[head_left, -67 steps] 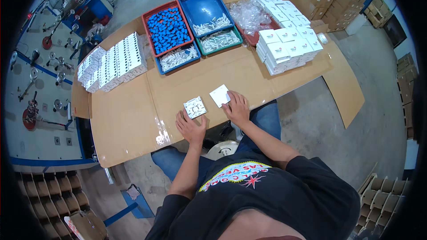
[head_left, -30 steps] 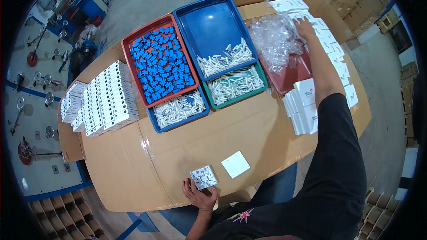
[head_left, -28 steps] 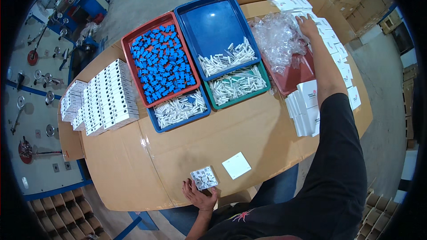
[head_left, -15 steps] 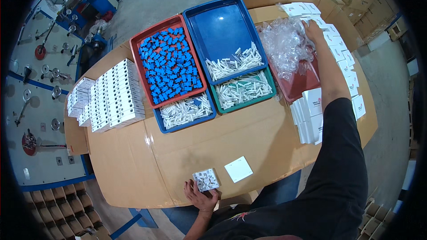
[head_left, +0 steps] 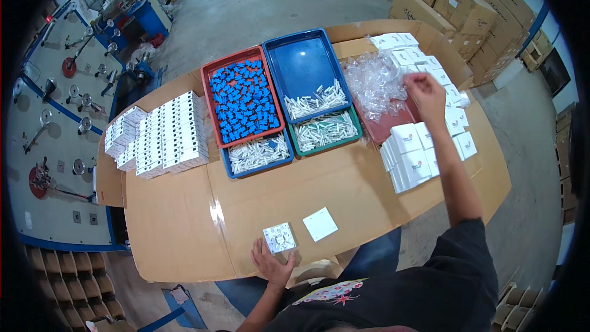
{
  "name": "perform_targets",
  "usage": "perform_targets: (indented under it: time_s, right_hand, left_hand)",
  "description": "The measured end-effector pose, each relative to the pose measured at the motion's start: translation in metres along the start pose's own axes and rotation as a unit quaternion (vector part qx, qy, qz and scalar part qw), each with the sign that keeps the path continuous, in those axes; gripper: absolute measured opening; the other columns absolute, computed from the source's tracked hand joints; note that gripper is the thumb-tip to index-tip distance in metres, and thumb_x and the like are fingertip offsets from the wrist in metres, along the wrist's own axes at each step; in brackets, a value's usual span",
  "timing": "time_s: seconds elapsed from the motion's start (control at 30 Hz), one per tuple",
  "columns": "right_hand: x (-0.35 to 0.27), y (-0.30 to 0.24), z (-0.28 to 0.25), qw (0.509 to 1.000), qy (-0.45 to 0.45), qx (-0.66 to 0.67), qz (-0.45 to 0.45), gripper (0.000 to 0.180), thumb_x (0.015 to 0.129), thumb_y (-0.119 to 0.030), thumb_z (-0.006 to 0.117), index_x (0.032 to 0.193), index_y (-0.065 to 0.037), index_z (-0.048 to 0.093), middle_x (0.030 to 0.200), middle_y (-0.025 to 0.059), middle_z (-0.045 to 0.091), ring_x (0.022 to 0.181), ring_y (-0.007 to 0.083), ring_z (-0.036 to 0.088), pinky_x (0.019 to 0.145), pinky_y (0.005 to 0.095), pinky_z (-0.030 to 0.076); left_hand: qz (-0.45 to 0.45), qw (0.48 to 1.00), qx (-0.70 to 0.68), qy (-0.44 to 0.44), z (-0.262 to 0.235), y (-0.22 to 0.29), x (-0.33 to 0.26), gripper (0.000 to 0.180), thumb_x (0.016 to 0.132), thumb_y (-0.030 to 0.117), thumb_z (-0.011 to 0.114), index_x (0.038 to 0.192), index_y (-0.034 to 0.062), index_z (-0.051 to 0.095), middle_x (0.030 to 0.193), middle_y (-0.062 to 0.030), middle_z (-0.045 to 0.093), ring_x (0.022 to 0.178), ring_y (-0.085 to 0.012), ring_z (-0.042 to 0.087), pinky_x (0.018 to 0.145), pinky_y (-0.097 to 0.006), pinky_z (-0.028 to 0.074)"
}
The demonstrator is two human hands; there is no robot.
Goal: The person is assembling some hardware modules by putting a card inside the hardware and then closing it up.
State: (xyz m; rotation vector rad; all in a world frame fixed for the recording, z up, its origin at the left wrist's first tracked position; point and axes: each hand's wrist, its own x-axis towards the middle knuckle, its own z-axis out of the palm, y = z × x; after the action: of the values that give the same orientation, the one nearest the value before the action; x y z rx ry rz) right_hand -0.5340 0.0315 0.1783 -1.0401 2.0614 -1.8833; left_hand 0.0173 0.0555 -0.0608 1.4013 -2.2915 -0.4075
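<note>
Right hand closer in — white case just beside left fingers

Cool, fairly bright light falls from above over the cardboard tabletop, with a soft shadow towards its right side. Glare spots the blue tray and a strip of clear tape; the plastic bags glint. Straight edges bow towards black corners. The right hand looks slightly soft, perhaps motion-blurred
</note>
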Motion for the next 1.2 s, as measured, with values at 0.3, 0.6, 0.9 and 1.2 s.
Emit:
perform_targets:
  time_s: [0.3, 0.6, 0.9, 1.2]
  right_hand:
    - [-0.24, -0.047, 0.052, 0.982, -0.077, 0.171, 0.032, 0.017, 0.095, 0.006, 0.068, 0.112, 0.007, 0.067, 0.105, 0.0107, 0.073, 0.096, 0.0183, 0.072, 0.087, 0.0284, 0.059]
    - [-0.382, -0.083, 0.103, 0.935, -0.169, 0.254, 0.182, 0.019, 0.094, 0.003, 0.07, 0.113, 0.005, 0.069, 0.106, 0.0111, 0.074, 0.096, 0.0174, 0.072, 0.088, 0.0282, 0.057]
    - [-0.401, -0.093, 0.09, 0.936, -0.291, 0.136, 0.143, 0.014, 0.091, -0.003, 0.076, 0.102, 0.001, 0.069, 0.098, 0.0056, 0.072, 0.093, 0.0102, 0.068, 0.083, 0.0251, 0.056]
    - [-0.409, -0.095, 0.094, 0.907, -0.217, 0.266, 0.244, 0.01, 0.094, -0.002, 0.073, 0.103, 0.0, 0.07, 0.101, 0.0065, 0.072, 0.092, 0.0131, 0.07, 0.078, 0.0286, 0.061]
  left_hand:
    - [-0.073, 0.908, -0.412, 0.027, -0.027, 0.031, 0.023, 0.058, 0.099, 0.012, 0.063, 0.149, -0.0029, 0.037, 0.146, -0.0188, 0.045, 0.132, -0.0272, 0.049, 0.112, -0.04, 0.039]
    - [-0.066, 0.757, -0.627, -0.168, -0.099, 0.114, 0.022, 0.025, 0.105, 0.018, 0.062, 0.121, -0.0016, 0.066, 0.105, -0.0065, 0.069, 0.086, -0.0118, 0.064, 0.078, -0.027, 0.054]
    - [0.025, 0.881, -0.471, -0.034, -0.136, 0.115, 0.001, 0.016, 0.098, 0.015, 0.07, 0.101, 0.0004, 0.076, 0.081, -0.0061, 0.066, 0.07, -0.0103, 0.058, 0.063, -0.027, 0.046]
    - [0.066, 0.892, -0.447, 0.002, -0.136, 0.106, -0.002, 0.016, 0.098, 0.015, 0.071, 0.1, -0.0012, 0.074, 0.079, -0.0068, 0.066, 0.067, -0.0116, 0.057, 0.061, -0.027, 0.045]
